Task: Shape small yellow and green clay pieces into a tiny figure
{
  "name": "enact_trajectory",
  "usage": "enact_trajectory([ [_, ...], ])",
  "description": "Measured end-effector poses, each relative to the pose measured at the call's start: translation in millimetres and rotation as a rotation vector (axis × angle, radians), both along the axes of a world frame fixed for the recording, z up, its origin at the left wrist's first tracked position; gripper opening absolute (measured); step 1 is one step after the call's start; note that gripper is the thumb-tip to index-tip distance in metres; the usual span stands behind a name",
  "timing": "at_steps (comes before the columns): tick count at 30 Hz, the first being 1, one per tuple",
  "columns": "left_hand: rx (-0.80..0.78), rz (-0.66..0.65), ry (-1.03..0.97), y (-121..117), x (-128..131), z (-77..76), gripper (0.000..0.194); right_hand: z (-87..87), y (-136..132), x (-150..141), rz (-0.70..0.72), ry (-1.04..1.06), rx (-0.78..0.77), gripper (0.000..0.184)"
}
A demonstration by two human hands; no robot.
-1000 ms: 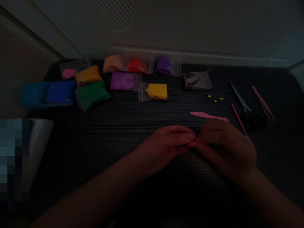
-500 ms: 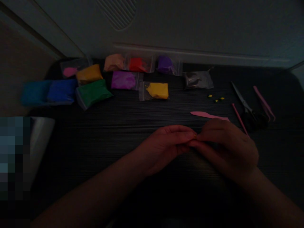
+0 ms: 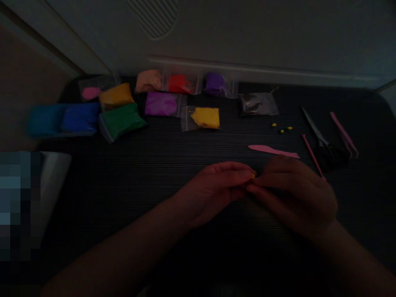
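In the middle of the head view, my left hand (image 3: 218,183) pinches a small yellow clay piece (image 3: 253,176) between thumb and fingertips. My right hand (image 3: 297,194) meets it from the right, its thumb and forefinger closed at the same piece; the fingertips hide most of it. Just beyond the right hand lies a pink modelling knife (image 3: 272,151). A thin pink stick tool (image 3: 313,156) rests beside that hand's knuckles. Farther back sit several tiny yellow-and-green clay bits (image 3: 281,131).
Bags of coloured clay line the back, among them yellow (image 3: 208,118), green (image 3: 123,121), blue (image 3: 81,119), magenta (image 3: 161,104) and dark grey (image 3: 258,104). Scissors (image 3: 321,140) and pink tweezers (image 3: 343,134) lie at right. A white object (image 3: 57,173) stands at the left edge of the dark table.
The right fingertips have shifted slightly, so more of the yellow clay piece shows between the hands. Both hands otherwise keep their places.
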State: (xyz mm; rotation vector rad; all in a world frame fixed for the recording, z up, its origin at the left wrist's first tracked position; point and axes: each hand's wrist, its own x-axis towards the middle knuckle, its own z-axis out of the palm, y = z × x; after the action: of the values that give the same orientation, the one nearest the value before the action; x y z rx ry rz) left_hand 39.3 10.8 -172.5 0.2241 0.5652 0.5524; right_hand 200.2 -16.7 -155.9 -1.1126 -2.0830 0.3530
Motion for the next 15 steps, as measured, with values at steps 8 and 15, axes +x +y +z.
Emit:
enact_trajectory([
  [8,0.018,-0.003,0.004,-0.4,-1.0,0.4,0.006,1.3,0.2,-0.3,-0.008,-0.027,0.008,0.019],
  [15,0.017,0.003,0.022,0.1,-1.0,0.8,0.006,1.7,0.2,-0.7,0.004,-0.015,0.012,0.022],
])
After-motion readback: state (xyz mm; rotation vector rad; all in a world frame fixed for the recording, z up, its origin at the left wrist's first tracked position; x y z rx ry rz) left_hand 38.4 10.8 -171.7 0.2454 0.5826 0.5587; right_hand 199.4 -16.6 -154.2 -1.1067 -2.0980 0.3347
